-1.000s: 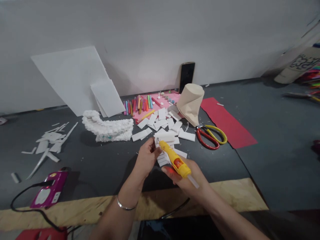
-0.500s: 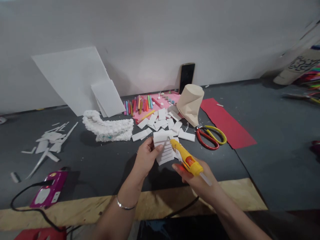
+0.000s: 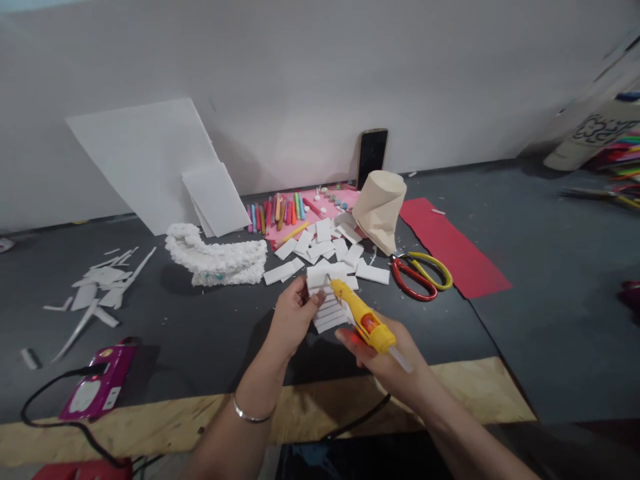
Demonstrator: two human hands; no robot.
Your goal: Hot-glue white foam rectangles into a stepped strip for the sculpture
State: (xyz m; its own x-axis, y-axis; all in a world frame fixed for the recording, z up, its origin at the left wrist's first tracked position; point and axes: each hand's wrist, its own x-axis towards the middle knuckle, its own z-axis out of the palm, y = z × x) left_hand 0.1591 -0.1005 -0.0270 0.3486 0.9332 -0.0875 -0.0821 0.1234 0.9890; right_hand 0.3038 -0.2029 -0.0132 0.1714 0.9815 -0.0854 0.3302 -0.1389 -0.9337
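Progress check: how's it look up close?

Your right grip (image 3: 386, 370) is wrapped round the yellow glue gun (image 3: 356, 307), nozzle right by the top strip (image 3: 317, 277), can't tell if it's touching. Your left grip (image 3: 290, 319) is pinching the edge of the white layered piece (image 3: 329, 312), straight ahead of you at the desk (image 3: 210, 340).

So how far along are you?

Partway, I'd guess. Several strips already sit in stepped rows on it. Just beyond, you've got a heap of loose white pieces (image 3: 320, 249), so probably plenty left.
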